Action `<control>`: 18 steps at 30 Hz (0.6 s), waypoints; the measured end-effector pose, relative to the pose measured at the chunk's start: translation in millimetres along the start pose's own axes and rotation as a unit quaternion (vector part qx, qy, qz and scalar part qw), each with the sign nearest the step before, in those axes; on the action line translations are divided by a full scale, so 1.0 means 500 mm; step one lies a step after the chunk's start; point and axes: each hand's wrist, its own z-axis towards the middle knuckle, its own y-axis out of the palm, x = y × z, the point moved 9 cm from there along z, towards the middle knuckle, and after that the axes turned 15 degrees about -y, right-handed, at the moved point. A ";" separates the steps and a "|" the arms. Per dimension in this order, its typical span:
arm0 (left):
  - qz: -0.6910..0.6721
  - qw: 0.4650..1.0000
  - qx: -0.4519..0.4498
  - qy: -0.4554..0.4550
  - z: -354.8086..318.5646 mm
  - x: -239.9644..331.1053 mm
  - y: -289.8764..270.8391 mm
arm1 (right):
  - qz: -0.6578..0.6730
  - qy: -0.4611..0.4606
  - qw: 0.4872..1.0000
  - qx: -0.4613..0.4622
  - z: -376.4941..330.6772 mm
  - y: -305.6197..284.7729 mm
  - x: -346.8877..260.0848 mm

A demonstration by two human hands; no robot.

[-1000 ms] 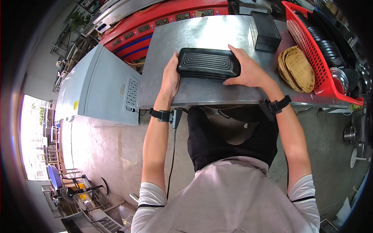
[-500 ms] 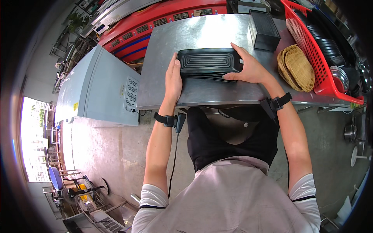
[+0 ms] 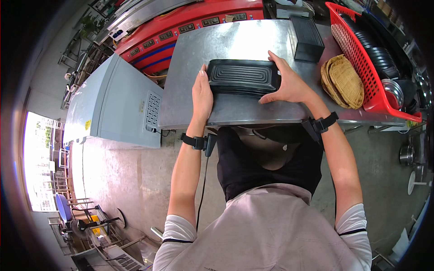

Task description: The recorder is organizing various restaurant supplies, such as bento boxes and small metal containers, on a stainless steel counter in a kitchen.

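A stack of black rectangular plates [image 3: 244, 74] rests on the steel table in front of me, its long side crosswise. The top plate shows concentric ridges, and the rims of those beneath show along the near edge. My left hand [image 3: 202, 92] lies along the left end of the stack, fingers stretched out. At the right end my right hand [image 3: 289, 83] is spread, its thumb near the front corner and its fingers near the far corner. Neither hand is wrapped round the plates. Where the palms touch the stack is partly hidden.
On the steel table [image 3: 194, 58], a black box [image 3: 307, 43] stands far right. Woven bamboo trays [image 3: 346, 83] lie beside a red basket [image 3: 370, 86] holding black dishes and metal bowls. A pale blue cabinet [image 3: 113, 104] is left, with red equipment [image 3: 181, 27] behind the table.
The top plate now sits more evenly over the ones below. My right thumb has moved off the near edge of the stack toward me, and the hand is wider apart.
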 end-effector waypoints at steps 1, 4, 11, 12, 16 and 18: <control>0.008 1.000 0.002 0.004 -0.003 0.001 0.000 | 0.007 0.001 1.000 -0.001 0.000 0.001 0.001; 0.030 0.999 0.004 0.017 -0.007 0.006 0.002 | 0.012 -0.007 1.000 -0.011 0.003 0.003 0.006; 0.019 1.000 0.000 0.011 -0.003 0.004 0.002 | 0.002 -0.014 1.000 -0.025 0.004 0.007 0.009; 0.017 1.000 0.000 0.007 -0.003 0.003 0.003 | 0.000 -0.006 1.000 -0.026 0.004 0.006 0.010; 0.018 1.000 0.009 0.002 -0.003 0.000 0.000 | 0.005 -0.052 0.998 -0.021 0.011 -0.002 -0.020; 0.016 1.000 0.011 0.001 -0.003 -0.001 -0.002 | 0.014 -0.029 0.998 -0.055 0.010 0.007 -0.020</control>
